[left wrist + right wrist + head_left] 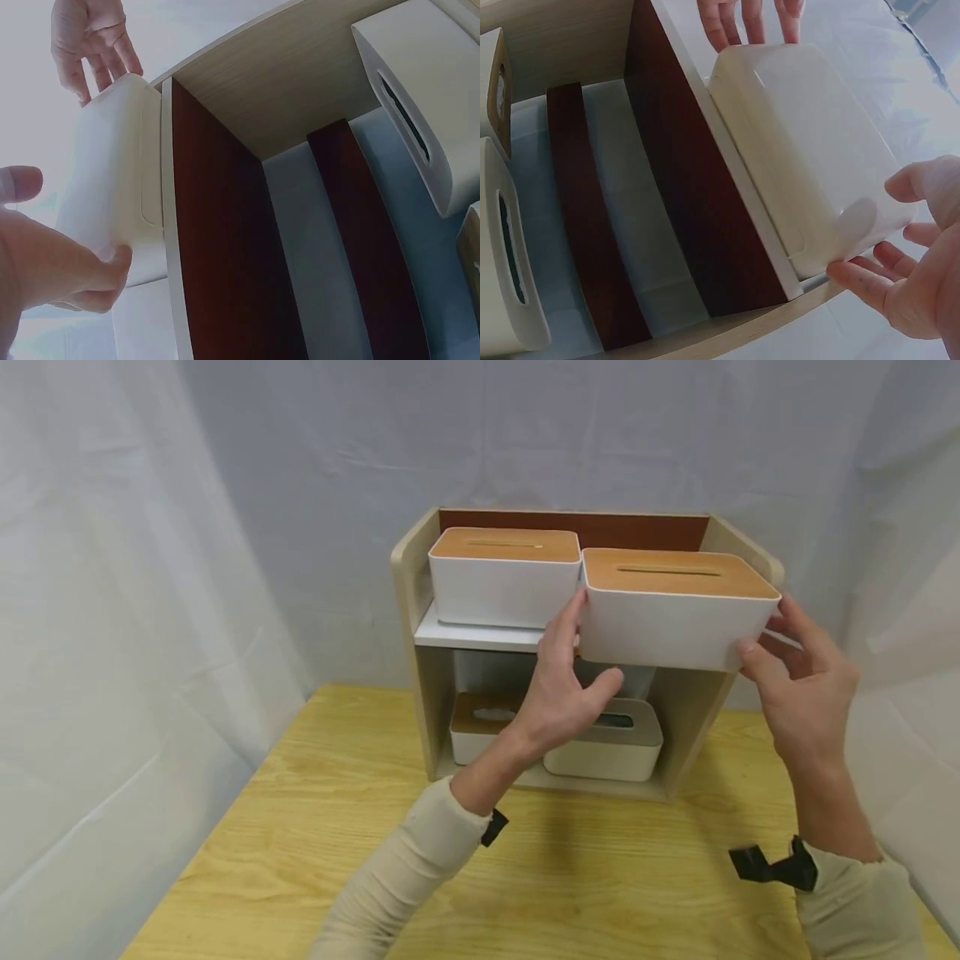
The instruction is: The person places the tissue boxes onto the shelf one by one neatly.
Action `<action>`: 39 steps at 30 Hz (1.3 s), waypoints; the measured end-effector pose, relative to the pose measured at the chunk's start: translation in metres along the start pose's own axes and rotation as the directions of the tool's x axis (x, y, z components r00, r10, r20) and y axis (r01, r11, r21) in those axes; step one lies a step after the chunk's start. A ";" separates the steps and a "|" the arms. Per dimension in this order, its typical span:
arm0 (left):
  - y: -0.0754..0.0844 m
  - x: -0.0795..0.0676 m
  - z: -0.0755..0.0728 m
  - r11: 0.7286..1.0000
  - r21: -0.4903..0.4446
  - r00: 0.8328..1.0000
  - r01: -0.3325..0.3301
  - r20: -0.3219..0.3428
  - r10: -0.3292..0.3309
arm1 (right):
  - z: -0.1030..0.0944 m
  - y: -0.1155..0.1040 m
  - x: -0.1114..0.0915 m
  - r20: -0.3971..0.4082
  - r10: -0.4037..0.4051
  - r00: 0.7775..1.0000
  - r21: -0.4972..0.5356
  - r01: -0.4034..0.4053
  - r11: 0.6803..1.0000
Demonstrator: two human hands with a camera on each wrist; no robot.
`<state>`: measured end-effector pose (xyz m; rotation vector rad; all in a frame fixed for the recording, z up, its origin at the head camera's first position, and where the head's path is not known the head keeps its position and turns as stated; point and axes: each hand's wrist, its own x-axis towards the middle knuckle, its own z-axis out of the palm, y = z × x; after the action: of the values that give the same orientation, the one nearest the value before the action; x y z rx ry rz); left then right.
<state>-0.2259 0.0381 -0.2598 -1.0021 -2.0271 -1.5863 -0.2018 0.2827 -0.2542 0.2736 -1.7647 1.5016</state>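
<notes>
A white tissue box (pixel 667 627) with a wood-coloured slotted lid is between my two hands, at the right of the upper shelf (pixel 480 637) and jutting out past its front edge. My left hand (pixel 558 693) presses its fingers against the box's left end, the thumb standing away from it. At the right end my right hand (pixel 806 685) grips the corner, thumb on the front and fingers around the side. From below, the right wrist view shows the box's pale underside (pixel 780 157) beside the shelf edge. A similar white tissue box (pixel 506 589) sits on the shelf's left half.
On the lower level of the wooden shelf unit (pixel 423 693) stand a wood-lidded tissue box (pixel 468 745) and a cream one with a grey-brown lid (pixel 607 760). The unit rests on a yellow wood-grain table (pixel 300 827). White sheeting (pixel 300 485) hangs behind and at both sides.
</notes>
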 end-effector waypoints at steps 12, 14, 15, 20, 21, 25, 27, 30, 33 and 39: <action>-0.004 -0.009 0.003 0.995 0.088 0.999 -0.044 0.008 0.044 | 0.010 0.024 -0.015 -0.077 -0.120 0.990 0.259 0.136 0.956; -0.005 -0.009 0.003 0.994 0.106 1.000 -0.020 -0.001 0.020 | 0.012 0.025 -0.016 -0.077 -0.119 0.990 0.160 0.130 0.978; -0.005 -0.008 0.003 0.993 0.116 1.000 -0.010 -0.004 0.011 | 0.012 0.024 -0.016 -0.073 -0.118 0.990 0.108 0.125 0.986; -0.007 -0.004 0.002 0.987 0.157 1.000 0.026 0.001 -0.026 | 0.014 0.023 -0.016 -0.069 -0.121 0.990 -0.088 0.115 0.989; -0.007 -0.003 0.001 0.985 0.168 1.000 0.030 0.003 -0.031 | 0.015 0.023 -0.016 -0.064 -0.120 0.991 -0.104 0.113 0.988; -0.009 -0.001 0.000 0.969 0.240 0.999 0.049 0.003 -0.051 | 0.019 0.021 -0.016 -0.030 -0.069 0.997 -0.156 0.064 0.986; -0.010 0.000 -0.001 0.957 0.286 0.999 0.053 -0.002 -0.054 | 0.021 0.020 -0.016 -0.011 -0.034 0.999 -0.186 0.031 0.982; -0.011 0.002 -0.001 0.938 0.341 0.998 0.060 -0.001 -0.064 | 0.023 0.020 -0.015 0.010 0.000 1.000 -0.213 0.002 0.977; -0.013 0.005 -0.001 0.924 0.375 0.997 0.069 0.004 -0.077 | 0.023 0.020 -0.013 0.020 0.004 1.000 -0.232 0.001 0.973; -0.017 0.008 0.001 0.910 0.409 0.997 0.069 0.011 -0.080 | 0.024 0.024 -0.012 0.027 -0.023 0.999 -0.208 0.028 0.978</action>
<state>-0.2436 0.0394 -0.2659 -0.7963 -2.3089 -1.1108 -0.2184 0.2634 -0.2794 0.2081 -1.9135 1.2871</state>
